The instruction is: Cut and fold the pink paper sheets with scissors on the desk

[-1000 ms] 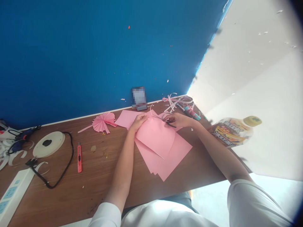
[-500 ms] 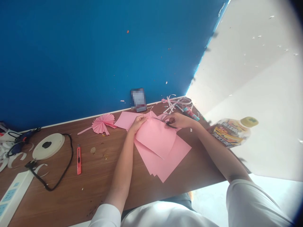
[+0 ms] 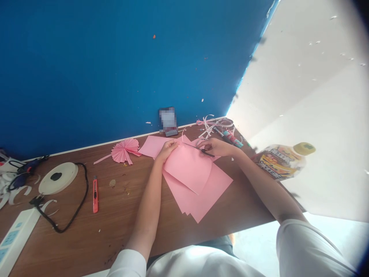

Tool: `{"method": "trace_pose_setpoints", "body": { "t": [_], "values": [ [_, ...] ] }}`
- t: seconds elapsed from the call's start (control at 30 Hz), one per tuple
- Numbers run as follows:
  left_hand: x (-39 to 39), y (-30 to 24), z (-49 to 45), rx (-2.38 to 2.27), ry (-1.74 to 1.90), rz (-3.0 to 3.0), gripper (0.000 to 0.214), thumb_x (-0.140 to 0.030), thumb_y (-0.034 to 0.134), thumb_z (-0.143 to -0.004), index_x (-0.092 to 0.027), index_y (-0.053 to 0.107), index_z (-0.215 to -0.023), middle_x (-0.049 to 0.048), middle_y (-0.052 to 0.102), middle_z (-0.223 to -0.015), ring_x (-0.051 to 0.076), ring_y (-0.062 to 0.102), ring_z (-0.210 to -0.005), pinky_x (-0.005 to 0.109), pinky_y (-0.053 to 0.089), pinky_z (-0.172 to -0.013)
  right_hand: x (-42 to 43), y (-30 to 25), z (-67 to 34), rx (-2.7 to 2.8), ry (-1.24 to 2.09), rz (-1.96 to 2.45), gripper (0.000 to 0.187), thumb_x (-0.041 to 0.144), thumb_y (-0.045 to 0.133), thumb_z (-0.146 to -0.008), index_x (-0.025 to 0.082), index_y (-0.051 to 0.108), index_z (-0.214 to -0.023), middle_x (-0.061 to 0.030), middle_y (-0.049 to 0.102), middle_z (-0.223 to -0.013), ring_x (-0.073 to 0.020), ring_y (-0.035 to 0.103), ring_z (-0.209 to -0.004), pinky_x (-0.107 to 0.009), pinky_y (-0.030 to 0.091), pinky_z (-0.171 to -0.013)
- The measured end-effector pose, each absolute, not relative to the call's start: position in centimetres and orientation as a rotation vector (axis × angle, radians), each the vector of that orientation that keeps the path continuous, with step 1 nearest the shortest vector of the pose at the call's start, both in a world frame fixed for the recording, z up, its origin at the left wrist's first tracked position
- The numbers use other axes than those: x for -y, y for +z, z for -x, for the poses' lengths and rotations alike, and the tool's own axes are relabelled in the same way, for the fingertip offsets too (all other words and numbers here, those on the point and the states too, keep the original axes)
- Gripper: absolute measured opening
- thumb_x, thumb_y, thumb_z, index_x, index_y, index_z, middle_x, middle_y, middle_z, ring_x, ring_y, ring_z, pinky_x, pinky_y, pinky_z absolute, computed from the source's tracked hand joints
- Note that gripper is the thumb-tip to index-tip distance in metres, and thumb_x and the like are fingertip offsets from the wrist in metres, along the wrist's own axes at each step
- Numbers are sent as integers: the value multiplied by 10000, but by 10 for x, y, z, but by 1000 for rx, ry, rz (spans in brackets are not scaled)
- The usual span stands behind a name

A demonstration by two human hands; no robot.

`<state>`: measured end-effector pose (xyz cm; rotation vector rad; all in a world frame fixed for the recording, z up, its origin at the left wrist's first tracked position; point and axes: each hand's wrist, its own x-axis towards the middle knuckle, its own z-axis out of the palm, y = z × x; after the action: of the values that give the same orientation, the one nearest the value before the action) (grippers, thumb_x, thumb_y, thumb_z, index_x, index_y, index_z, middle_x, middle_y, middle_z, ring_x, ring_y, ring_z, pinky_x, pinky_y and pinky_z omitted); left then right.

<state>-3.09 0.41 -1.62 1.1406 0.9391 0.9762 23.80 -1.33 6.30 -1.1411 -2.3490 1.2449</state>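
A pink sheet [image 3: 188, 165] and scissors [image 3: 206, 153] were in hand above a brown bench [image 3: 127, 219].
More pink sheets [image 3: 206, 200] lay on the bench under the held one, with a pleated pink fan [image 3: 126, 151] to their left. The left hand [image 3: 168, 149] pinched the sheet's far left side; the right hand [image 3: 211, 146] gripped the scissors' handles, blades pointing leftward at the far edge, near a thin curled strip [image 3: 182, 134].

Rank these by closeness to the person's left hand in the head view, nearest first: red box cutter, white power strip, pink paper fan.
From the left hand:
1. Pink paper fan: directly left.
2. Red box cutter: farther left, lower in view.
3. White power strip: lower left corner.
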Motion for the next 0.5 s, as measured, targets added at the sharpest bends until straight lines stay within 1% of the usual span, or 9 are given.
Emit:
{"method": "trace_pose_setpoints", "body": {
  "t": [0.1, 0.27, 0.4, 0.5],
  "values": [
    [-4, -15, 31, -939, 981, -1139, 336, -434, 705, -720, -140, 611, -854, 31, 633, -786, 130, 580, -659, 231, 450, -600, 9, 52, -238, 2311, 1286, 1100, 346, 403, 610, -751, 169, 664, -1000, -47, 602, -909, -68, 410, -535, -246, 334, -536],
    [-4, -16, 31, -935, 974, -1152, 331, -433, 701, -726, -134, 611, -837, 25, 627, -774, 117, 569, -640, 219, 441, -588, 6, 42, -239, 2290, 1328, 1079, 365, 426, 613, -760, 178, 650, -1025, 0, 567, -735, -69, 398, -496, -244, 332, -530],
    [-4, -16, 32, -926, 969, -1138, 355, -438, 707, -718, -132, 614, -874, 32, 633, -790, 127, 582, -657, 227, 450, -598, 7, 45, -238, 2288, 1314, 1086, 362, 396, 611, -757, 164, 652, -1031, 9, 545, -695, -74, 420, -494, -247, 330, -527],
    [-4, -16, 32, -933, 970, -1134, 364, -454, 705, -712, -137, 608, -864, 27, 635, -785, 128, 579, -656, 231, 448, -604, 8, 45, -236, 2279, 1302, 1093, 377, 385, 602, -763, 159, 651, -1061, 24, 512, -643, -78, 412, -486, -248, 329, -521]
  ]
}}
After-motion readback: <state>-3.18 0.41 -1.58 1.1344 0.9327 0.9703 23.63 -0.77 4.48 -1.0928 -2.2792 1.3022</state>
